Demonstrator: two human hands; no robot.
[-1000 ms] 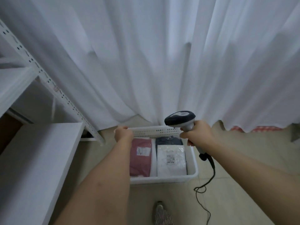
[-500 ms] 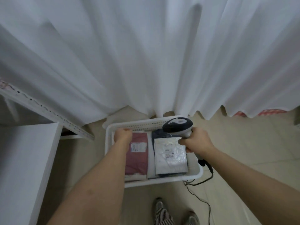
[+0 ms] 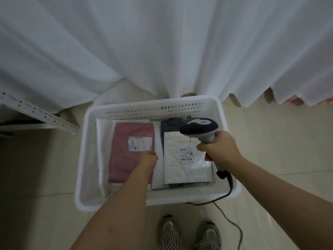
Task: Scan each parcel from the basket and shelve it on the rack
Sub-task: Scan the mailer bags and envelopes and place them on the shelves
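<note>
The right hand [image 3: 219, 150] has its grip clamped around the handle of a barcode scanner [image 3: 200, 129], whose dark head hangs over the far right part of the white basket [image 3: 155, 110]. The left hand [image 3: 148, 158] reaches down into the basket with its fingers curled onto the near right edge of the pink parcel [image 3: 132, 150], just below that parcel's white label; whether the grip has closed on the parcel or only rests on it, I cannot tell. The pink parcel lies flat in the left half of the basket. In the right half a white parcel [image 3: 186, 159] lies on top of a dark blue one [image 3: 170, 125]. The scanner's cable [image 3: 229, 188] trails over the basket's near right rim onto the floor. The rack [image 3: 37, 114] stands left of the basket, a white curtain [image 3: 162, 47] behind it.
</note>
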